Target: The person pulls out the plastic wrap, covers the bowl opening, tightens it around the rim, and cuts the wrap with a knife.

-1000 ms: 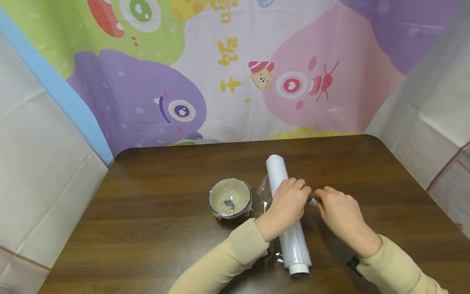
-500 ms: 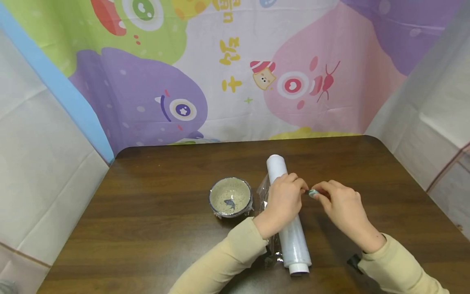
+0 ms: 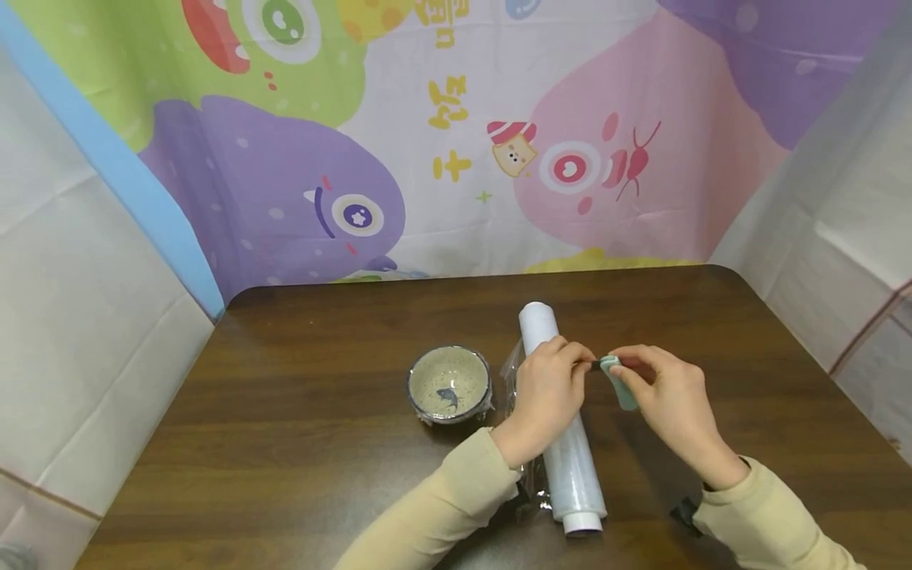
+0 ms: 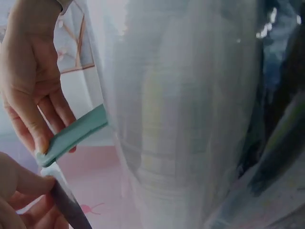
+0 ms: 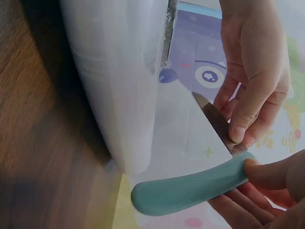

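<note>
A folding knife with a green handle (image 3: 623, 388) and a dark metal blade (image 5: 217, 121) is held between both hands, to the right of the plastic wrap roll. My left hand (image 3: 549, 396) pinches the blade between thumb and fingers, its forearm reaching across the roll. My right hand (image 3: 673, 400) pinches the handle near the pivot. Blade and handle stand at an angle to each other in both wrist views. The roll of plastic wrap (image 3: 573, 471) lies lengthwise on the table, partly covered by my left hand.
A speckled bowl (image 3: 450, 380) with a blue fish inside stands left of the roll, clear film clinging around its outside. Loose film (image 3: 511, 366) lies along the roll's left side. The brown table (image 3: 285, 396) ends at a cartoon-printed cloth (image 3: 456, 229) behind.
The knife's green handle has swung away from the blade and now points down toward me. My hands have shifted slightly; bowl and roll stay put.
</note>
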Motion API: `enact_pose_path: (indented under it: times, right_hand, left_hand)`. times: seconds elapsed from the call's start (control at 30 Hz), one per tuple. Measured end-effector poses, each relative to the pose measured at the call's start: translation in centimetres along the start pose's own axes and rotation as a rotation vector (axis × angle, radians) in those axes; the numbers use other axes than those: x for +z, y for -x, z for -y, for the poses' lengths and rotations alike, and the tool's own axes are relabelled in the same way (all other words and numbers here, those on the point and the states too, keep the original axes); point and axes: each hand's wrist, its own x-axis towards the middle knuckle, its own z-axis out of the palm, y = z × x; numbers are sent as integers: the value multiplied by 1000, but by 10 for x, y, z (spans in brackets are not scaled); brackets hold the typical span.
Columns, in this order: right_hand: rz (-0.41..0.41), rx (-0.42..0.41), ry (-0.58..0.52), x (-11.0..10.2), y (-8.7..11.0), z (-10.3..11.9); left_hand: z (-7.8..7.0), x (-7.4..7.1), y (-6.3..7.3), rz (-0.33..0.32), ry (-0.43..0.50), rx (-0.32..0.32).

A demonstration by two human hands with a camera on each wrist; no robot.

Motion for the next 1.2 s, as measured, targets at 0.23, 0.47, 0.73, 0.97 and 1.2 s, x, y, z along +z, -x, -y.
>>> enact_pose_path:
  times: [0.23,0.47,0.73,0.97,1.2]
  right_hand:
    - [-61,80,-56,8,0,1]
    - [-86,99,-106,11,-1,4]
    - [-72,133,-119,12,-1,7]
    - [0,194,-179,14,-2,12]
    - [15,212,-210,14,-1,11]
  left_hand:
    - [0,3,4,-19,73,-73]
    - [0,5,4,-13,140,-132]
    - [-2,7,7,84,432,-309]
    - [-1,11,8,126,621,-423]
    - [1,10,7,152,701,-447]
